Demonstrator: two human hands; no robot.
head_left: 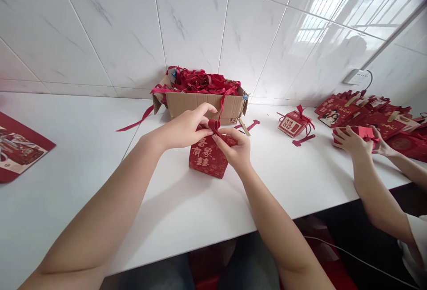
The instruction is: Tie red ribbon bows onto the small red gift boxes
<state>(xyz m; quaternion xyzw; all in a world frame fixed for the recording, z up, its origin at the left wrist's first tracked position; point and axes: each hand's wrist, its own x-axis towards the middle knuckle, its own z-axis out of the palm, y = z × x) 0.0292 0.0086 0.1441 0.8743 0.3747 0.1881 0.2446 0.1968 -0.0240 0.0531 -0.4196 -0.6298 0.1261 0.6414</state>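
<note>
A red gift box [208, 161] with gold characters stands on the white table in front of me. At its top, a loop of red ribbon [214, 124] rises between my hands. My right hand [235, 147] pinches this ribbon with thumb and fingertips. My left hand [190, 126] reaches over from the left, thumb and fingers closed around the ribbon by the box's top edge. Part of the box top is hidden behind my fingers.
Behind the gift box, a cardboard box [200, 103] overflows with red ribbons. A finished ribboned box [293, 123] sits to its right. At the far right a co-worker's hands [355, 141] hold another red box, near piled red bags [380, 118]. A red printed sheet [25, 150] lies left.
</note>
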